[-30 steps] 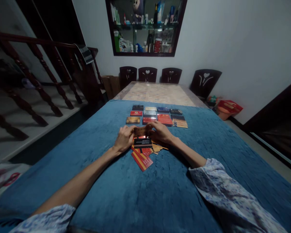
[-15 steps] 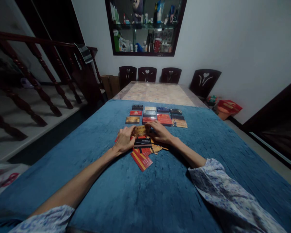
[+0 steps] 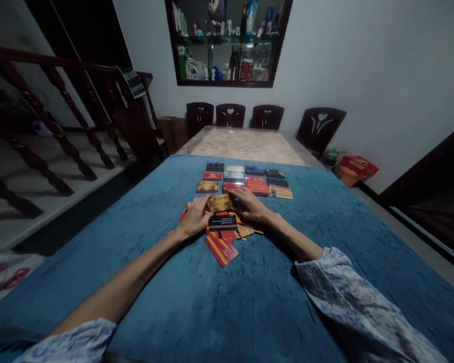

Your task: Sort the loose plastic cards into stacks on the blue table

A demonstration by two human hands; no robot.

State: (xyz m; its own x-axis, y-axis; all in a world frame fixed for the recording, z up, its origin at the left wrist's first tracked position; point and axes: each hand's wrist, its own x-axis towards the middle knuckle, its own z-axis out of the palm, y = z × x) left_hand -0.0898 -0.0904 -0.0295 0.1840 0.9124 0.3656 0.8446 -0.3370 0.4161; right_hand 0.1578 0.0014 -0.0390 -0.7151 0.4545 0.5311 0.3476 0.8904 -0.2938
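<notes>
My left hand (image 3: 194, 217) and my right hand (image 3: 249, 205) hold a gold-brown card (image 3: 220, 202) between them, fingertips pinched on its two ends, just above a loose pile of cards (image 3: 227, 233) on the blue cloth (image 3: 249, 292). A black card with white text (image 3: 222, 221) tops the pile, and a red and gold striped card (image 3: 221, 249) sticks out at its near side. Beyond my hands, several cards lie face up in neat rows (image 3: 245, 180).
The blue cloth covers the near part of a long table; the far part shows bare marble (image 3: 245, 143). Dark chairs (image 3: 230, 116) stand at the far end below a wall cabinet of bottles (image 3: 227, 43). A wooden stair railing (image 3: 60, 116) runs along the left.
Both hands have moved the gold-brown card slightly forward toward the rows and lower to the cloth. The pile and rows are unchanged.
</notes>
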